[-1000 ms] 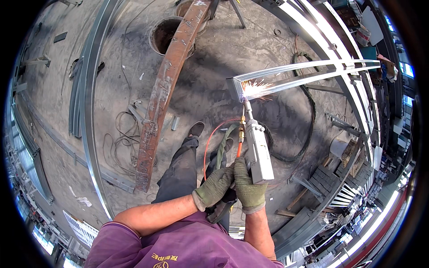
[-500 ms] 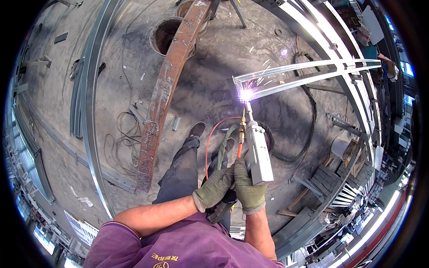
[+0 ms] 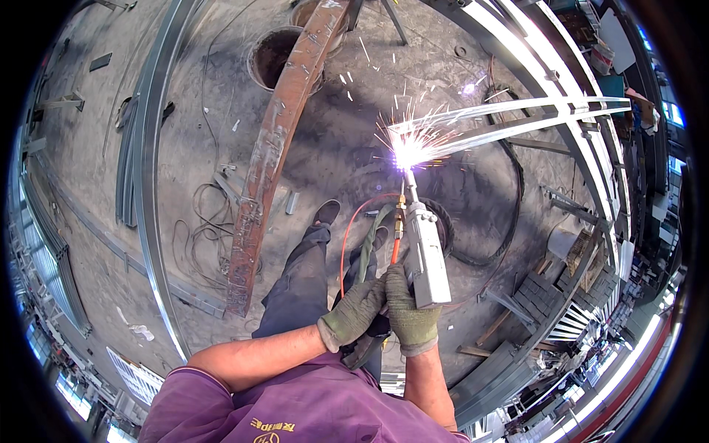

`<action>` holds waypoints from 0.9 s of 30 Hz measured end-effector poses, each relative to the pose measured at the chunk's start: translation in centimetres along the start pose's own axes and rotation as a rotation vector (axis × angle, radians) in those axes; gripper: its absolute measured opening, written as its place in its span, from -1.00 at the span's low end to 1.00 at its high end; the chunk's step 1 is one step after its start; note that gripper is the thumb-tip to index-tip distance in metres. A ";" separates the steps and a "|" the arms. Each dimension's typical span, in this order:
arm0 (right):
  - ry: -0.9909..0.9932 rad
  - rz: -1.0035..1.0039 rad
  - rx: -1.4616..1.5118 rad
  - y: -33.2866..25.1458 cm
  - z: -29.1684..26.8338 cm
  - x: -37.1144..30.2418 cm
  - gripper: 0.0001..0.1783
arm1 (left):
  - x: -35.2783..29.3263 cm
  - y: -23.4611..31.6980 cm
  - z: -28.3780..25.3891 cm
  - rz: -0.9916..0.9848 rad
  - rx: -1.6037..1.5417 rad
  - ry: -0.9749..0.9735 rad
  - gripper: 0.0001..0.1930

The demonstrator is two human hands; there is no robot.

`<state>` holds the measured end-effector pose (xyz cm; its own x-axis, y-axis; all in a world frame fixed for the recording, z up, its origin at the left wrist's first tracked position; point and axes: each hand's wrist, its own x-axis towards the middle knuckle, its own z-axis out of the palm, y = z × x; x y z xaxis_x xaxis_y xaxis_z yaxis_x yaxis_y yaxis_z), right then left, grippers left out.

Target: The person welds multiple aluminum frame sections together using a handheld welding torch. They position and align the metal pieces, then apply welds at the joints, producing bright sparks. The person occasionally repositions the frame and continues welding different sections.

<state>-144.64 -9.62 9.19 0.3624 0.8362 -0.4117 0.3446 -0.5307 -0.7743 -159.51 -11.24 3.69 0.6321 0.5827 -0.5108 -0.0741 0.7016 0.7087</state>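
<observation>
My right hand point(image 3: 411, 314), in a green knit glove, is wrapped round the rear of a white welding gun point(image 3: 426, 247). My left hand point(image 3: 354, 311), gloved alike, is closed against it at the gun's handle; its fingertips are partly hidden. A brass fitting with an orange wire hose point(image 3: 397, 240) runs along the gun's left side. The gun's nozzle point(image 3: 410, 182) points away from me at a bright arc point(image 3: 405, 156). Sparks spray from the near end of a silvery metal channel point(image 3: 487, 134), whose end is hidden by glare.
A rusty steel beam point(image 3: 269, 151) slants on my left, with buckets point(image 3: 260, 55) beyond it. Long curved metal rails point(image 3: 153, 148) stand farther left, and more rails point(image 3: 533, 44) cross at the right. A black cable point(image 3: 509, 214) and coiled hoses point(image 3: 203, 232) lie on the floor.
The spark spray has grown and spread wider, with streaks flying up and to the right. My hands and the welding gun have barely moved.
</observation>
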 end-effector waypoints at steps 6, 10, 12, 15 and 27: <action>0.011 -0.046 -0.013 0.0 0.0 0.0 -0.67 | -0.1 0.2 0.4 -0.049 -0.149 0.007 -0.52; 0.033 -0.060 0.007 -0.3 0.1 -0.2 -0.72 | -0.3 -1.1 0.3 -0.067 -0.158 -0.004 -0.50; 0.033 -0.071 0.002 -0.4 0.2 -0.2 -0.76 | -0.5 -1.3 0.3 -0.068 -0.152 -0.001 -0.49; 0.029 -0.059 -0.011 0.0 0.2 -0.4 -0.81 | -0.6 -0.8 0.5 -0.055 -0.156 0.016 -0.48; 0.086 -0.205 -0.064 -0.5 0.3 -0.3 -0.84 | -0.9 0.7 1.1 -0.028 -0.167 0.046 -0.43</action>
<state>-145.20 -9.60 9.52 0.3506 0.9138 -0.2049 0.4719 -0.3613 -0.8042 -159.27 -11.74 5.19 0.5998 0.5776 -0.5538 -0.1864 0.7739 0.6053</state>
